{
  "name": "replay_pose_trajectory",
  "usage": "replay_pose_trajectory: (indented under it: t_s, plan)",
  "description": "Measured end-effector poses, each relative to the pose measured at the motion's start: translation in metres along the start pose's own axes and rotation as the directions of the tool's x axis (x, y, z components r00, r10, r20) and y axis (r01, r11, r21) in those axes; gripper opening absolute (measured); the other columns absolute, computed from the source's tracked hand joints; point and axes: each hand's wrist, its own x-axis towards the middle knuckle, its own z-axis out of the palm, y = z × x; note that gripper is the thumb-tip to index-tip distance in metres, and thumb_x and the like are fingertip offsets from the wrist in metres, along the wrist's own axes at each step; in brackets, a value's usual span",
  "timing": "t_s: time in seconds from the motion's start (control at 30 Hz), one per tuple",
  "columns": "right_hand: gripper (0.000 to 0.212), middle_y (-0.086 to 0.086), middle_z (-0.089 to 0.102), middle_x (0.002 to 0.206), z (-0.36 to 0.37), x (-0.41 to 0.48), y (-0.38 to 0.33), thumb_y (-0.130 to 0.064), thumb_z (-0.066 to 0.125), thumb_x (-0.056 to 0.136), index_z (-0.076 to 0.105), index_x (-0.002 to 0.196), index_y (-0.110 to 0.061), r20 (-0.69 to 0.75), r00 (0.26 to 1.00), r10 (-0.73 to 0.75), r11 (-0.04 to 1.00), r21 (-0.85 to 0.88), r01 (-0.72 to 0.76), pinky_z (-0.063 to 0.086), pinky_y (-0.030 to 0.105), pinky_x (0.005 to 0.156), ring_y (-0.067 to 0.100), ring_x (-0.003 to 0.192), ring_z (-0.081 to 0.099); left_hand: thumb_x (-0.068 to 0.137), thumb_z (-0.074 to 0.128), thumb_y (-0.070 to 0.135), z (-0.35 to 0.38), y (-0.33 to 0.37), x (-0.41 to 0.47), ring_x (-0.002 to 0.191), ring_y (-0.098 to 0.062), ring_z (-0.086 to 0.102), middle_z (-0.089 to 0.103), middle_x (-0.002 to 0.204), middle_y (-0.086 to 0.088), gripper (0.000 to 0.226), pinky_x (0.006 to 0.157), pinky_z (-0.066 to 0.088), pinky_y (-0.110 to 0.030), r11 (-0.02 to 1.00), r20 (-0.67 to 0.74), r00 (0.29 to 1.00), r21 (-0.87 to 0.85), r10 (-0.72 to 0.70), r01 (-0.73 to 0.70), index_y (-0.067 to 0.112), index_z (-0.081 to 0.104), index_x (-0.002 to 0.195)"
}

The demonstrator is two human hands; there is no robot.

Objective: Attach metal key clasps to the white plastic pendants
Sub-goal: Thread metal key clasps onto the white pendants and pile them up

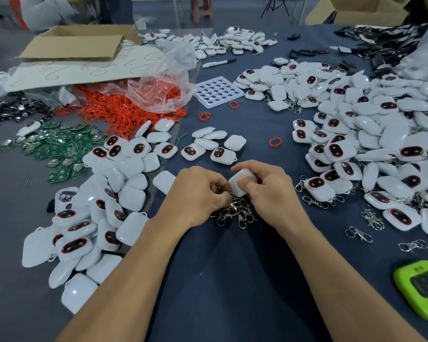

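Observation:
My right hand (269, 191) grips a white plastic pendant (240, 186), back side up, at the table's centre. My left hand (198, 193) pinches a small metal key clasp at the pendant's left corner; the clasp is mostly hidden by my fingers. Right under both hands lies a heap of loose metal clasps (237, 213). Bare white pendants (104, 218) are piled on the left. On the right sits a large pile of pendants with clasps attached (356, 144).
The table has a dark blue cloth (223, 280). Red loops (124, 114) spill from a plastic bag, green circuit boards (57, 146) lie at left, a white tray (218, 91) and a marker (219, 62) further back. A green device (420, 287) sits near right. Loose clasps (371, 218) lie right.

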Motion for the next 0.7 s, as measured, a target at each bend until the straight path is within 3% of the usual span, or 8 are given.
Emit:
replay_pose_trajectory:
  t_s: [0.3, 0.5, 0.7]
  plan:
    - [0.022, -0.014, 0.064, 0.064, -0.0003, -0.0042, -0.0046, -0.017, 0.064, 0.093, 0.075, 0.089, -0.036, -0.006, 1.0, -0.024, 0.999, 0.029, 0.025, 0.038, 0.013, 0.049, 0.003, 0.052, 0.048, 0.073, 0.079, 0.028, 0.0021, 0.0016, -0.0026, 0.041, -0.003, 0.046, 0.056, 0.047, 0.015, 0.009, 0.039, 0.035, -0.016, 1.0, -0.059, 0.998, 0.007, -0.029, 0.03, 0.033, 0.074, 0.068]
    - [0.02, -0.014, 0.063, 0.06, -0.0008, -0.0047, -0.0068, -0.021, 0.062, 0.086, 0.075, 0.084, -0.036, 0.011, 1.0, -0.006, 0.996, 0.085, 0.005, 0.042, 0.021, 0.053, 0.003, 0.052, 0.05, 0.075, 0.082, 0.03, 0.0047, 0.004, -0.0033, 0.045, -0.001, 0.053, 0.059, 0.051, 0.019, 0.009, 0.04, 0.035, -0.014, 0.998, -0.078, 0.995, 0.018, -0.056, 0.058, 0.033, 0.075, 0.07]
    - [0.02, -0.01, 0.061, 0.056, 0.0006, -0.0098, -0.0057, -0.022, 0.06, 0.085, 0.075, 0.087, -0.035, -0.026, 1.0, -0.004, 0.995, 0.099, 0.006, 0.043, 0.025, 0.052, 0.007, 0.049, 0.05, 0.075, 0.08, 0.031, 0.0082, 0.0064, -0.0024, 0.047, -0.002, 0.051, 0.059, 0.052, 0.02, 0.011, 0.049, 0.037, -0.021, 0.998, -0.119, 0.992, 0.031, -0.048, 0.052, 0.032, 0.071, 0.068]
